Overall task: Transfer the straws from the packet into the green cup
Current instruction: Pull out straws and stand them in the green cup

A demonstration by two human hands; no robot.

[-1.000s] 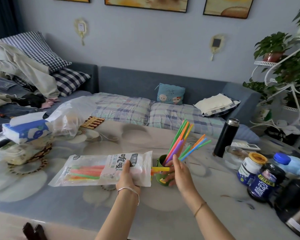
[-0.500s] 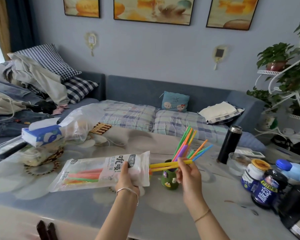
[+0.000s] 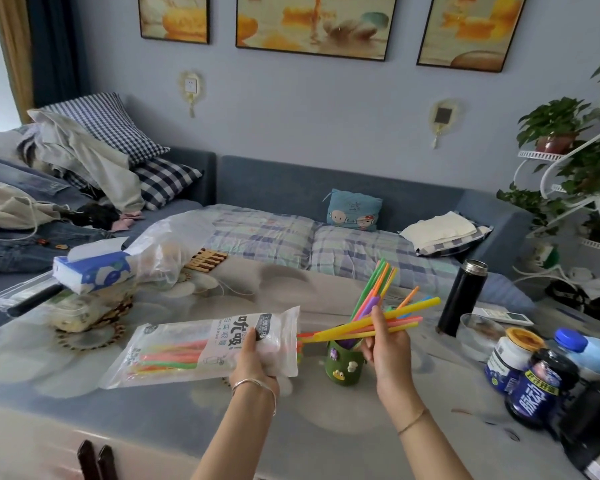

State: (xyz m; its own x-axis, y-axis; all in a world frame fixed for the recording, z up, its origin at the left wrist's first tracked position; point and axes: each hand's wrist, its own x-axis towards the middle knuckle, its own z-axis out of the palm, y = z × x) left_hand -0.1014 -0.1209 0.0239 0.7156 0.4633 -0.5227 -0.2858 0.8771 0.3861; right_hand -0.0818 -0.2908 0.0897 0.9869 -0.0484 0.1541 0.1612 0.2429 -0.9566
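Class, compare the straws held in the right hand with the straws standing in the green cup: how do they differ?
The held straws lie nearly level, pinched in the right hand; the cup straws stand steeply in the green cup. The held straws run together; the cup straws fan apart. Both are brightly multicoloured.

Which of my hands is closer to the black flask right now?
Right. The right hand holds straws left of the black flask; the left hand grips the packet farther left.
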